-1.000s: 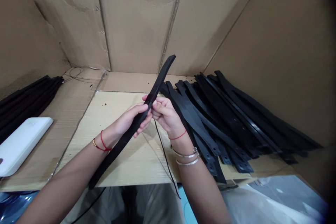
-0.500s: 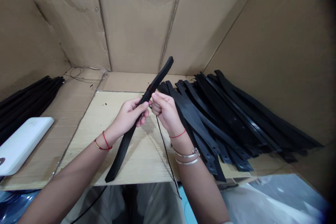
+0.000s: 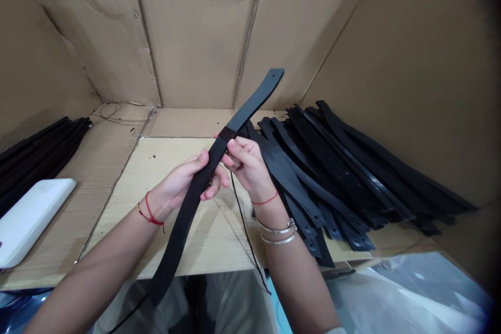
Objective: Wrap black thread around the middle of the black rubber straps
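Observation:
A long, curved black strip (image 3: 198, 177) slants up and away over the table's front edge. Its far part is bare and smooth grey-black with a small hole near the tip, while the near part looks wrapped in a dull black cloth-like cover. A dark brown band (image 3: 227, 133) crosses it where the two surfaces meet. My left hand (image 3: 191, 177) grips the covered middle, thumb on top and fingers underneath. Just below the brown band, my right hand (image 3: 246, 159) pinches the strip's right edge between thumb and fingers.
Many similar bare strips (image 3: 313, 177) lie piled at the right. Dull black strips (image 3: 43, 151) are stacked at the left, behind a white rectangular device (image 3: 35, 219). Cardboard walls (image 3: 195, 36) enclose the table. A thin black cord (image 3: 245, 219) hangs over the front edge.
The strip has rolled from edge-on to show its broad face, and its far tip has shifted up and right. My left hand has slid slightly down and left.

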`<state>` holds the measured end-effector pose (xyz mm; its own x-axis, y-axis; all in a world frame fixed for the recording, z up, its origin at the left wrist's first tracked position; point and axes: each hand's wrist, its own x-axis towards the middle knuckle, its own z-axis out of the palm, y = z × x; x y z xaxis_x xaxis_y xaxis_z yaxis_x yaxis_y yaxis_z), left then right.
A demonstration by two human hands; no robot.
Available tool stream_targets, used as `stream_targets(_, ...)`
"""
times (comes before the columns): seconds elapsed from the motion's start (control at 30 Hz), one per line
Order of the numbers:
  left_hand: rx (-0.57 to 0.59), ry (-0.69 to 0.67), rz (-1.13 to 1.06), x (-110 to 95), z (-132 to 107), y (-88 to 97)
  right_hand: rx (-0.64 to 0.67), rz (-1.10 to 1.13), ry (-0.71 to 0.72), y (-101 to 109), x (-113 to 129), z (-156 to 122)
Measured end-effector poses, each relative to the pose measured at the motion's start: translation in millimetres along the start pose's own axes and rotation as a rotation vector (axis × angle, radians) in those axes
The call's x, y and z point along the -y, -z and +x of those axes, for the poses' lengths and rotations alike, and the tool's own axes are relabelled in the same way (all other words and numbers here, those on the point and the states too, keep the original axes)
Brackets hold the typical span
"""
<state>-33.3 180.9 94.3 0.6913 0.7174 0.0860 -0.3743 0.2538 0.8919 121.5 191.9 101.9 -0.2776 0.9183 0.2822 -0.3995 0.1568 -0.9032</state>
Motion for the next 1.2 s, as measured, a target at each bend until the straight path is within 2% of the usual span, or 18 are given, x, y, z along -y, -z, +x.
stream_targets(0.07, -0.028, 0.061, 0.023, 0.4, 0.0, -1.4, -0.049, -0.012, 0.027, 0.4, -2.0, 0.2)
stream_targets(0.13, -0.107, 0.074, 0.149, 1.0, 0.5, -3.9, -0.097, -0.021, 0.037, 1.0, -5.0, 1.5)
stream_targets(0.27, -0.396, -0.133, 0.672, 3.9, 2.7, -6.3, -0.133, -0.011, 0.045, 1.0, -8.7, 4.1)
stream_targets(0.33, -0.479, -0.138, 0.793, 3.7, 3.3, -5.3, -0.125, -0.012, 0.039, -0.2, -7.6, 4.3)
stream_targets(0.37, -0.454, -0.087, 0.761, 2.4, 3.0, -4.7, -0.113, -0.015, 0.032, -0.9, -6.4, 4.1)
stream_targets(0.47, -0.230, 0.077, 0.451, -5.5, 0.0, -3.8, -0.072, -0.033, 0.020, -2.2, -2.4, 3.3)
stream_targets(0.6, -0.047, 0.158, 0.066, -15.5, -5.6, -1.9, -0.063, -0.052, 0.029, -2.0, -0.8, 2.9)
stream_targets(0.77, 0.131, 0.269, -0.206, -17.0, -8.5, 5.7, -0.082, -0.081, 0.049, -1.8, -3.0, 3.8)
stream_targets(0.83, 0.118, 0.284, -0.180, -15.5, -7.3, 6.1, -0.113, -0.098, 0.055, -1.9, -4.9, 4.5)
stream_targets(0.87, 0.074, 0.270, -0.119, -14.6, -6.2, 5.4, -0.142, -0.104, 0.063, -1.8, -6.1, 4.9)
stream_targets(0.97, -0.130, 0.152, 0.159, -12.3, -2.5, 1.3, -0.241, -0.120, 0.089, -0.8, -9.5, 6.4)
stream_targets(1.03, -0.222, 0.065, 0.306, -11.9, -1.1, -1.0, -0.253, -0.117, 0.081, 0.8, -10.0, 7.1)
stream_targets(1.1, -0.241, 0.021, 0.370, -12.0, -1.1, -2.3, -0.204, -0.085, 0.049, 2.7, -8.4, 7.4)
stream_targets(1.2, -0.209, -0.045, 0.352, -11.3, -2.2, -2.6, -0.110, -0.026, 0.016, 4.7, -4.0, 7.0)
